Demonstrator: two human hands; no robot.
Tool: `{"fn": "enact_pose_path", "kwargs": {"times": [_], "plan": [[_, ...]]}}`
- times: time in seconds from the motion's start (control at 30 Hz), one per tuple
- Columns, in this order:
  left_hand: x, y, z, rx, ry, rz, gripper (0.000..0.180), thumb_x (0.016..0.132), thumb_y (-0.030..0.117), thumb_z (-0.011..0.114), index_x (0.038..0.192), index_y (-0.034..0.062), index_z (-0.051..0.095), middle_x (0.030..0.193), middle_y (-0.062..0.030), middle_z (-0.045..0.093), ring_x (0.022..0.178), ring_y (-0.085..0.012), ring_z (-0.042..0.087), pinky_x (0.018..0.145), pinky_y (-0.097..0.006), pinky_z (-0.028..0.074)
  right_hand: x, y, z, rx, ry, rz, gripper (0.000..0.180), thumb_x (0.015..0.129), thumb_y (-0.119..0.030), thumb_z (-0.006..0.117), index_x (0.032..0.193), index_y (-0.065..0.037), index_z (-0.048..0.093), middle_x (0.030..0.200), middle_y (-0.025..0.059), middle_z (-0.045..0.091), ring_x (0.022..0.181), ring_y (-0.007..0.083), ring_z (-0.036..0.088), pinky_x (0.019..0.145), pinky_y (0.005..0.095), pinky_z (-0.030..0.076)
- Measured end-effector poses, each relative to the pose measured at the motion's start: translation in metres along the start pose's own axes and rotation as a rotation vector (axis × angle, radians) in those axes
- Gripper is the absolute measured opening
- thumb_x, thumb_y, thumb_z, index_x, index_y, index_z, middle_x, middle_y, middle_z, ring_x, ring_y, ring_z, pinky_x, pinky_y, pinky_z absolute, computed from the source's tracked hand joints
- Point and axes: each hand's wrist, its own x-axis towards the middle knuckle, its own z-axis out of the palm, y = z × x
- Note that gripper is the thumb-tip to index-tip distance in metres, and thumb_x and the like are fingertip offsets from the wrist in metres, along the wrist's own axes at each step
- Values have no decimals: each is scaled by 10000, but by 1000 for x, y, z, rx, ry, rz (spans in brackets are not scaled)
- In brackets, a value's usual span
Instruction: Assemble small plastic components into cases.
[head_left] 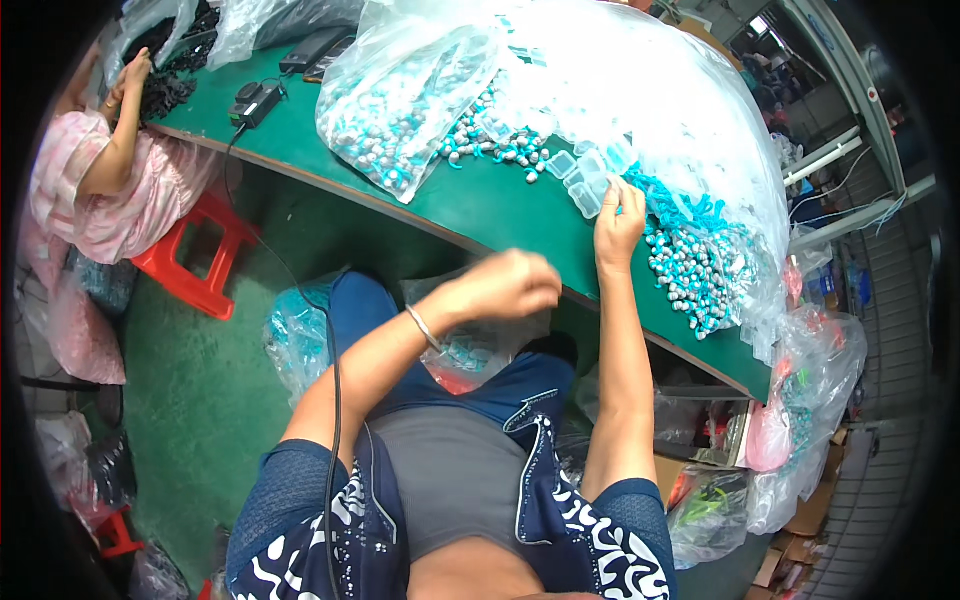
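My right hand [620, 228] is over the green table, its fingers pinched at the edge of a small clear plastic box [586, 190]. More such clear boxes lie against it. Just right of that hand are a heap of teal strips [690, 208] and a pile of small silver-and-teal pieces [700, 275]. My left hand [508, 284], with a bangle on the wrist, hangs over my lap in front of the table edge. Its fingers curl inward but are smeared by motion, so whether they hold anything is unclear.
A clear bag [385, 130] of similar silver-and-teal pieces spills onto the green table [440, 205]. A large white plastic sheet or bag [640, 75] covers the back. A black cable [335, 400] runs past my left arm. Another person sits by a red stool [205, 255] at left.
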Motion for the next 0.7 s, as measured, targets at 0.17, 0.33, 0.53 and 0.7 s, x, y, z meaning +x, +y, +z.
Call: {"fn": "enact_pose_path", "kwargs": {"times": [0.17,0.33,0.53,0.7], "plan": [[41,-47,-33,444,516,-277,259,824,132,701,1077,122,649,932,-109,628,843,-317,651,732,-427,521,-28,-29,-20,200,-36,367,186,884,-42,626,1057,-7,684,813,36,665,662,90,571,627,246,472],[70,-61,-27,692,453,-387,282,819,166,709,1090,126,643,1024,-119,621,914,-336,647,768,-458,526,-43,-46,-38,-184,-199,397,242,819,-127,656,1058,-96,679,657,76,646,605,224,636,688,371,474],[73,-75,-25,692,496,-340,174,844,143,646,1014,107,630,923,-144,641,871,-338,656,747,-473,523,-42,-62,-49,-524,-493,320,317,879,-363,638,1060,-105,668,713,129,693,740,349,683,805,469,442],[60,-65,-26,388,497,-268,157,876,111,610,1025,105,657,908,-120,655,847,-312,655,736,-424,517,-21,-7,-62,-418,-302,251,193,858,-303,669,962,-144,706,816,79,687,826,299,649,763,472,426]]}}
